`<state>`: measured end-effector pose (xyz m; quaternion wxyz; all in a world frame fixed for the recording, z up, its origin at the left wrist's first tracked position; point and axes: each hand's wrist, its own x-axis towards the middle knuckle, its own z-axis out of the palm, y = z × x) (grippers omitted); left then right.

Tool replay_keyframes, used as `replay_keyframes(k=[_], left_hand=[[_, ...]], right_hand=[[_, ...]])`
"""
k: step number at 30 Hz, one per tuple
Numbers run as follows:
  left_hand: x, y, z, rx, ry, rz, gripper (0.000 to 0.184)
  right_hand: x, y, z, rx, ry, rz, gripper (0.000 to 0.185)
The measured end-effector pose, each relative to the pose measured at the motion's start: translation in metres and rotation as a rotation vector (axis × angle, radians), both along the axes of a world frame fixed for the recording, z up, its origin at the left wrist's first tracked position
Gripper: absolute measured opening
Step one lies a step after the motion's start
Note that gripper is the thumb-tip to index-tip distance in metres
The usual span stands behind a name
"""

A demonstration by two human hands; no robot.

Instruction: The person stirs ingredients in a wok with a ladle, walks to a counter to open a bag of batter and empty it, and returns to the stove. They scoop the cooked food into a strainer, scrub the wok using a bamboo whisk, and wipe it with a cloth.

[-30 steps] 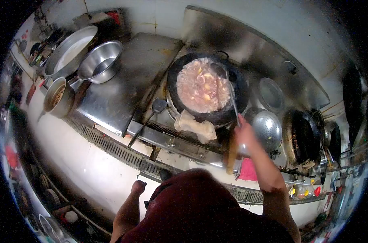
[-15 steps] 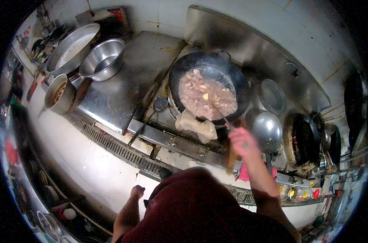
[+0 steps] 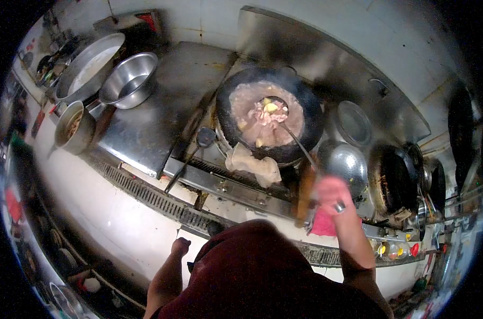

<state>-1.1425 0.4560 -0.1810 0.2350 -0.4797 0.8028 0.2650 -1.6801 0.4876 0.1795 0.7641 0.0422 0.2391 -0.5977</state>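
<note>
My right hand (image 3: 334,195), blurred by motion, is closed round the handle end of a long ladle (image 3: 299,142). The ladle's bowl sits in the wok (image 3: 308,109), filled with pale meat pieces and a yellow chunk (image 3: 271,107). Around it lies more pinkish meat in cloudy liquid (image 3: 241,109). A folded beige cloth (image 3: 254,166) rests on the wok's near rim. Low beside my body hangs my left hand (image 3: 181,246), its fingers curled in a fist with nothing visible in them.
A perforated strainer (image 3: 345,165) and a round metal dish (image 3: 353,123) stand right of the wok; a dark pan (image 3: 393,178) is farther right. Left are a second ladle (image 3: 205,137), a steel basin (image 3: 130,80), a large pan (image 3: 87,66) and a pot (image 3: 74,126).
My right hand has moved down and right, drawing the ladle's handle back. The ladle's bowl, earlier buried in the meat, now shows loaded with pieces. My left hand stays put.
</note>
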Motion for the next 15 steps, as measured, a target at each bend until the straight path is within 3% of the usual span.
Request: replay_keyframes(k=[2,3,5,6,8,9,11,14,15], left_hand=[[0.004,0.005,-0.008,0.110,-0.006,0.239,0.029],[0.011,0.007,-0.016,0.112,-0.005,0.236,0.029],[0.020,0.010,-0.026,0.012,0.026,-0.106,0.031],[0.017,0.009,-0.019,0.013,0.027,-0.107,0.031],[0.009,0.006,-0.002,0.143,-0.029,0.372,0.027],[0.011,0.006,-0.003,0.144,-0.029,0.373,0.027],[0.021,0.006,-0.019,-0.063,0.036,-0.130,0.029],[0.023,0.007,-0.033,-0.028,0.062,0.002,0.033],[0.023,0.007,-0.036,-0.015,0.056,0.056,0.035]], right_hand=[[0.001,0.003,0.005,0.009,0.160,-0.031,0.034],[-0.002,0.004,0.003,0.179,0.221,-0.110,0.035],[-0.007,0.003,-0.002,0.349,0.281,-0.190,0.037],[-0.009,0.001,-0.005,0.240,0.385,-0.124,0.042],[-0.013,-0.003,-0.009,0.131,0.486,-0.057,0.047],[-0.014,-0.005,-0.009,0.134,0.508,-0.027,0.053],[-0.014,-0.007,-0.010,0.137,0.531,0.006,0.059],[-0.006,-0.010,-0.006,0.164,0.725,-0.018,0.067],[-0.003,-0.013,-0.002,0.208,0.902,0.015,0.069]])
